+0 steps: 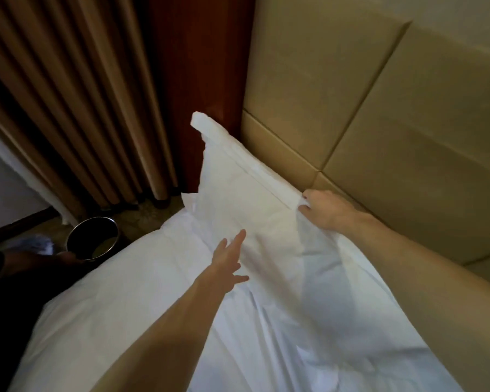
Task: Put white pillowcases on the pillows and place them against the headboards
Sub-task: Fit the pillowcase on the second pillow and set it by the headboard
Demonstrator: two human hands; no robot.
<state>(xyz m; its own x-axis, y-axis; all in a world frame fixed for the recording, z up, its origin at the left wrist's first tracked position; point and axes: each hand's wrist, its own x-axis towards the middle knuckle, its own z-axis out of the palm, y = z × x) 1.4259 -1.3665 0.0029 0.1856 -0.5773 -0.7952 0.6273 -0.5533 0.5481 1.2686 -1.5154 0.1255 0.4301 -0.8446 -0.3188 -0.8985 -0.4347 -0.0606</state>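
A pillow in a white pillowcase [238, 176] leans against the beige padded headboard [365, 103] at the top of the bed. My right hand [327, 209] grips the pillow's upper right edge, next to the headboard. My left hand [228, 260] stretches flat with straight fingers over the pillow's lower front; I cannot tell whether it touches the cloth. A loose corner of the pillowcase [203, 123] sticks up at the top left.
White bedding [142, 292] covers the bed below the pillow. Brown pleated curtains [77, 94] and a dark red wood panel [198, 66] stand behind. A shiny metal bin [92, 239] sits on the floor left of the bed.
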